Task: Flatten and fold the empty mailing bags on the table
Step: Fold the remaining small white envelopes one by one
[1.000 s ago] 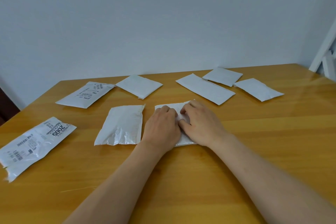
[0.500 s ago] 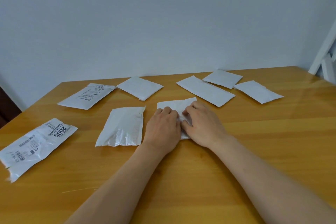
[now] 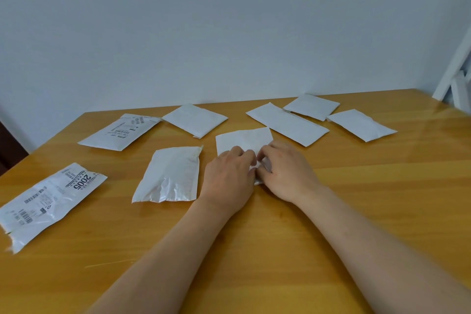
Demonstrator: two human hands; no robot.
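Pressing on a small white mailing bag (image 3: 243, 141) at the middle of the table (image 3: 331, 211). Left hand (image 3: 229, 176) palm-down on its near left part, fingers curled; right hand (image 3: 285, 173) alongside on its near right part, fingertips pinching what looks like a raised near edge, though hard to tell for certain. Bag's uncovered part beyond the knuckles, away from the body; long axis probably running away too, half hidden. Both hands equally near. Crumpled bag (image 3: 169, 176) just left of the pressed one, untouched. Likely next: rolling the near edge forward.
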